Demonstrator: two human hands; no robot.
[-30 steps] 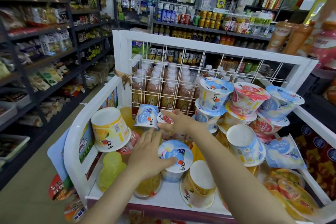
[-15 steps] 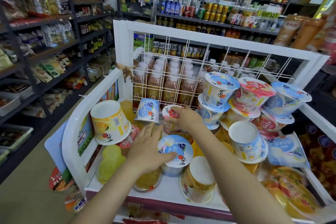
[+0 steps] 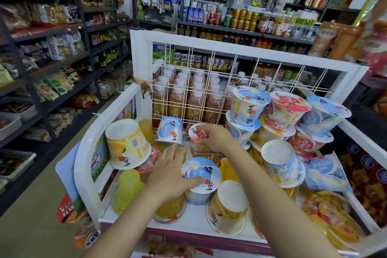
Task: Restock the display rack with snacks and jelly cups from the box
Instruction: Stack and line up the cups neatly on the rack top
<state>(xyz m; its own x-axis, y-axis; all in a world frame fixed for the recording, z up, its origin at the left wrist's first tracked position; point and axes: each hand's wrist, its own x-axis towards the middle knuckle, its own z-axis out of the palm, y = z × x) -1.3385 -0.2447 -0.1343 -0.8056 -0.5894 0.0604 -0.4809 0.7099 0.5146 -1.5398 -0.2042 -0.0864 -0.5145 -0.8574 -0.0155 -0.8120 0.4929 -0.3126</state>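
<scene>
Scanning left to right off the blueberry-lid cup at the middle of the white display rack: far left of it, dark store shelves with bagged snacks. Just inside the rack's left rail, left of that cup, an orange jelly cup lies tipped on its side, base facing up, with clear yellow jelly cups below it on the rack floor. Left hand sits against the blueberry-lid cup's left side, thumb on the lid, other fingers spread and extended past it; a loose hold at best, not a closed grip. Behind that cup, a small blue cup leans on the wire grid back. Just right of that, right hand has fingers curled onto the rim of a pink-lid cup, gripping it. Right of the blueberry-lid cup, a stack of blue and pink cups is piled against the grid, one white-based cup tipped over in front. No box visible.
</scene>
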